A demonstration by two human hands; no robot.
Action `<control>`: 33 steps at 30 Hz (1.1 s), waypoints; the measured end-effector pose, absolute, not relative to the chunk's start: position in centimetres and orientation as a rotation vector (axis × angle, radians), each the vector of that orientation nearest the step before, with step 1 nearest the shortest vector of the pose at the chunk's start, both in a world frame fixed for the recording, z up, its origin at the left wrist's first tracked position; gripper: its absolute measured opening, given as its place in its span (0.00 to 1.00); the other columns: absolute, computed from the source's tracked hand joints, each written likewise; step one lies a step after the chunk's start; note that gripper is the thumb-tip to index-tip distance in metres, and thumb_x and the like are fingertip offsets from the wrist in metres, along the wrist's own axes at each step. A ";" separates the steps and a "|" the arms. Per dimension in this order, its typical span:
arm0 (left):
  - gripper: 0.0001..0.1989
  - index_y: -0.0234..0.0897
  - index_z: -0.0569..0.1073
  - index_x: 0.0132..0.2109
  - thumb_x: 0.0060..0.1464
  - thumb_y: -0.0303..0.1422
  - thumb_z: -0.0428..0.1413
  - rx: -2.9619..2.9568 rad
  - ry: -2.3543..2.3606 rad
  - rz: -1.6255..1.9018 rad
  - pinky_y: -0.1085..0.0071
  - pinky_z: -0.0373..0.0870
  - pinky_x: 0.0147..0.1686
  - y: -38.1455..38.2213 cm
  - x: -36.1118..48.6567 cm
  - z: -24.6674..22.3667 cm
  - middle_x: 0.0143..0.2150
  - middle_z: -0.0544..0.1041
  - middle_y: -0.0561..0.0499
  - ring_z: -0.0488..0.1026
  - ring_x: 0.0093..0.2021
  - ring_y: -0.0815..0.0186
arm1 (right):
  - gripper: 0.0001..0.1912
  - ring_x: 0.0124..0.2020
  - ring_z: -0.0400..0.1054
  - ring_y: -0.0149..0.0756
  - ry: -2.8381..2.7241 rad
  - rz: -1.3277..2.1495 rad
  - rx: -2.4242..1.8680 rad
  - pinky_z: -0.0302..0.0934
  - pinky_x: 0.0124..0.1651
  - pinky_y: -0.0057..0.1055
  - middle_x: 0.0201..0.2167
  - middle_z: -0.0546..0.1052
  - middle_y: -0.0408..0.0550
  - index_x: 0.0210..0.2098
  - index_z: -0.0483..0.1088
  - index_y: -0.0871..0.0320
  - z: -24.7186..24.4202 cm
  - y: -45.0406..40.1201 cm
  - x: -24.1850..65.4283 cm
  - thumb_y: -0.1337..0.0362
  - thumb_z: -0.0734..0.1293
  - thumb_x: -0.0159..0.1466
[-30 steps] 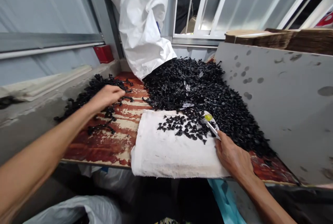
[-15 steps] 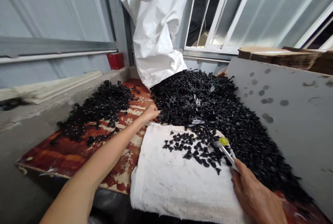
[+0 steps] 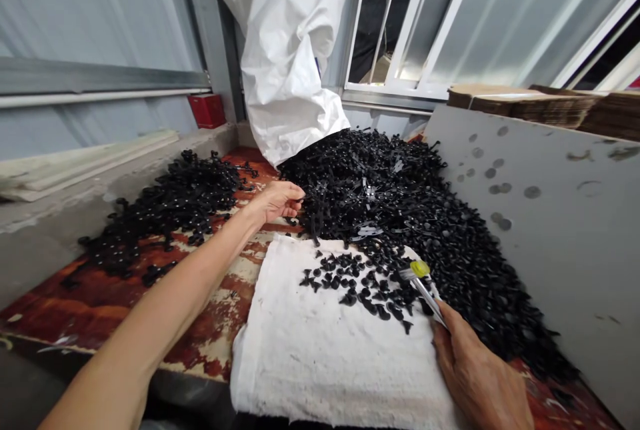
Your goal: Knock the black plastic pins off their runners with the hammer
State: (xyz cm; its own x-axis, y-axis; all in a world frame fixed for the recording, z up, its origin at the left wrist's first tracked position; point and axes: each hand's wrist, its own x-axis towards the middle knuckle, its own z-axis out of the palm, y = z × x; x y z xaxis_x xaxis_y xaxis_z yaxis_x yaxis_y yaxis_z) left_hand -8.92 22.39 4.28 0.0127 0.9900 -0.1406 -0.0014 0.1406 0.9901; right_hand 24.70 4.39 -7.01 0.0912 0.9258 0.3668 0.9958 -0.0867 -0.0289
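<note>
My left hand [image 3: 281, 202] is at the left edge of a large heap of small black plastic parts [image 3: 360, 177]. Its thumb and fingers are pinched together, and whatever is between them cannot be made out. My right hand [image 3: 477, 357] grips a slim silver tool [image 3: 429, 298] with a fork-like tip. A yellow piece [image 3: 420, 269] sits at that tip, above the right side of a white cloth [image 3: 325, 357]. Loose black pieces [image 3: 373, 283] lie scattered on the cloth's upper half, close to the tool.
A smaller pile of black parts [image 3: 175, 197] lies on the worn red board [image 3: 200, 323] at left. Behind hangs a white sack [image 3: 295, 50]. A grey panel [image 3: 550, 230] bounds the right side, with stacked cardboard [image 3: 520, 107] beyond. A red box [image 3: 207, 111] stands at the back left.
The whole view has shifted somewhat. My left hand has turned, so more of its curled fingers show beside the heap. My right hand keeps its grip on the silver tool in nearly the same place.
</note>
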 end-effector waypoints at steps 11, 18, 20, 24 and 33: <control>0.20 0.33 0.71 0.37 0.40 0.37 0.70 1.212 1.052 0.978 0.77 0.70 0.22 14.3 -11.5 1.2 0.23 0.73 0.55 0.71 0.22 0.72 | 0.20 0.24 0.76 0.42 -1.935 -0.359 -2.062 0.66 0.23 0.34 0.43 0.81 0.52 0.56 0.69 0.51 -6.9 4.3 24.9 0.60 0.55 0.69; 0.17 0.33 0.71 0.37 0.48 0.41 0.65 1.275 1.011 0.894 0.77 0.69 0.24 7.2 -10.2 0.5 0.24 0.72 0.55 0.70 0.22 0.73 | 0.21 0.26 0.76 0.47 -1.959 -0.057 -1.955 0.63 0.23 0.34 0.33 0.81 0.54 0.51 0.71 0.56 -5.7 5.2 25.5 0.58 0.55 0.66; 0.16 0.34 0.71 0.37 0.49 0.42 0.64 1.298 1.009 0.850 0.77 0.69 0.24 5.8 -9.3 0.5 0.25 0.72 0.55 0.70 0.23 0.73 | 0.19 0.24 0.73 0.45 -1.880 0.132 -1.857 0.62 0.25 0.34 0.26 0.79 0.51 0.45 0.72 0.57 -4.3 5.0 25.0 0.56 0.56 0.63; 0.13 0.35 0.70 0.37 0.49 0.39 0.62 1.333 0.974 0.746 0.77 0.69 0.26 3.8 -6.7 0.5 0.27 0.69 0.57 0.70 0.24 0.73 | 0.16 0.21 0.63 0.33 -1.612 0.678 -1.546 0.57 0.24 0.28 0.21 0.69 0.41 0.35 0.69 0.56 -1.1 3.2 21.9 0.51 0.59 0.63; 0.06 0.37 0.70 0.38 0.53 0.34 0.53 1.478 0.933 0.384 0.76 0.65 0.31 0.2 -3.9 -0.4 0.31 0.70 0.55 0.68 0.28 0.72 | 0.19 0.12 0.45 0.21 -1.116 1.406 -1.162 0.42 0.15 0.21 0.12 0.56 0.29 0.30 0.62 0.56 -0.6 0.7 17.0 0.49 0.70 0.56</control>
